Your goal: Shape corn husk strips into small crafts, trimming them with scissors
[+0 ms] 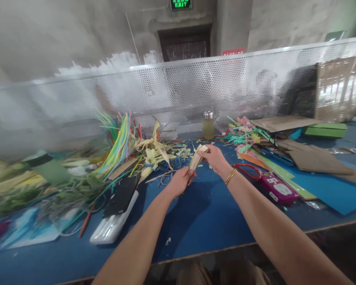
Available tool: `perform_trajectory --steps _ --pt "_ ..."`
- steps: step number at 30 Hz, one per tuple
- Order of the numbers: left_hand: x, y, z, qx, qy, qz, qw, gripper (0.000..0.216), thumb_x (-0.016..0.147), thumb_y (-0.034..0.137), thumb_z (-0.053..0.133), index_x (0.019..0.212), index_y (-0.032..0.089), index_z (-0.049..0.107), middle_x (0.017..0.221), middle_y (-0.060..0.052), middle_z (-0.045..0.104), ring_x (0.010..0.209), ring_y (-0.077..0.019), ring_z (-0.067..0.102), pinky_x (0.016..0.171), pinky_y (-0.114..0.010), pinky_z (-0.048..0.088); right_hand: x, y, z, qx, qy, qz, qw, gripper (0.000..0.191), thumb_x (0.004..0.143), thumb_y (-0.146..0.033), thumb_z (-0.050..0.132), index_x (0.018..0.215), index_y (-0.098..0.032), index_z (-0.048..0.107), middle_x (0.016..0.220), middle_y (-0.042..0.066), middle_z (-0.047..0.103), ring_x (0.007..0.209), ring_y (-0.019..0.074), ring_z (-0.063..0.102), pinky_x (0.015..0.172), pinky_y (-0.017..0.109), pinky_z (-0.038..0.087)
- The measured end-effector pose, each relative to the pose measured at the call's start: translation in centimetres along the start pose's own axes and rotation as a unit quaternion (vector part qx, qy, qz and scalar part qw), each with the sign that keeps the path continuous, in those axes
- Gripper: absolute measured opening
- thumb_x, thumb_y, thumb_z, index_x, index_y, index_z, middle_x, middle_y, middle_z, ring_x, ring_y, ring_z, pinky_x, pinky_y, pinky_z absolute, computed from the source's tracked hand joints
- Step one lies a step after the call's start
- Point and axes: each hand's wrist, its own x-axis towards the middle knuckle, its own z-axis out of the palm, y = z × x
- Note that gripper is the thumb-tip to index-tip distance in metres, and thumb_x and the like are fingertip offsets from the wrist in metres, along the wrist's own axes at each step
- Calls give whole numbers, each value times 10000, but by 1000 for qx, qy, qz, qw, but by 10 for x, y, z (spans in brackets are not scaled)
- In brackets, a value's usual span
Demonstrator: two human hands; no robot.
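Note:
A pale yellow, flat strip (197, 158), perhaps folded husk or paper, is held above the blue tabletop between my two hands. My left hand (180, 180) pinches its lower end, fingers closed. At the upper end, my right hand (214, 158) grips it between thumb and fingers; a gold bracelet circles that wrist. Left of the strip lies a heap of pale yellow husk-like pieces (156, 156), some curled and leafy. Small pale scraps are scattered on the table around the hands.
A lidded bottle (208, 126) stands behind my hands. Leftward are colourful stems (118, 138), a black phone (121, 196) and a white case (114, 227). On the right lie a purple power strip (277, 189), cardboard pieces (320, 158) and blue sheets (335, 190). A perforated metal screen (184, 91) closes the back.

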Motion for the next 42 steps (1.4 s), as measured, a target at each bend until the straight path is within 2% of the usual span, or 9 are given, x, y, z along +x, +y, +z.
perform_trajectory --steps 3,10,13,18,23,26,30,35,42 --pt "0 3 -3 -1 -13 5 1000 324 865 487 429 783 191 532 514 50 404 483 -112 367 508 -247 298 3 3 -1 -1 2 0 1000 224 650 -372 700 716 -172 622 666 6 615 621 141 576 602 272 497" --pt "-2 7 -7 -20 -25 -13 999 298 854 473 449 774 196 523 512 53 401 486 -111 364 516 -246 302 -1 0 0 23 -12 26 999 294 720 -472 648 698 -180 621 627 18 620 578 161 586 579 300 508" --pt "-4 8 -7 -37 -11 -28 999 304 840 483 465 769 193 521 521 55 390 492 -107 364 511 -241 295 -2 -5 -3 33 -27 26 999 374 771 -544 575 779 -179 657 721 50 674 624 169 609 601 303 511" --pt "-5 9 -7 -51 14 -22 998 306 835 477 479 789 179 531 529 59 380 492 -100 358 507 -238 284 0 -12 -8 -72 31 -118 990 349 711 -411 679 1010 -233 698 1002 53 684 847 170 612 732 289 484" --pt "-4 7 -7 -32 55 -3 998 337 847 480 457 877 164 571 552 49 415 509 -107 393 527 -245 319 -6 -24 -10 -209 71 -232 947 152 708 -341 688 802 -227 726 898 49 677 879 199 580 799 310 438" --pt "-1 1 -8 -31 82 0 996 345 845 479 456 904 160 575 590 36 455 531 -110 425 548 -248 356 -11 -33 -9 -143 19 -209 967 257 796 -426 587 736 -202 698 781 46 674 791 189 597 748 300 446" --pt "2 -4 -9 -47 89 2 995 318 836 455 482 890 153 565 693 -12 550 584 -118 492 596 -264 412 -11 -36 -11 -68 -49 -152 985 292 826 -443 544 906 -204 690 632 19 652 604 155 598 663 299 469" --pt "0 2 -10 -36 87 9 996 329 836 466 485 888 153 573 687 -13 558 558 -110 490 574 -255 402 -7 -34 -17 -146 -27 -194 970 133 734 -304 661 822 -207 683 784 46 697 731 172 647 704 309 492" --pt "-1 0 -10 6 87 24 996 288 872 404 440 902 153 576 678 1 530 537 -104 481 556 -252 389 -7 -36 -20 -134 -57 -185 972 205 667 -270 712 842 -187 645 831 58 693 777 174 654 723 314 519"
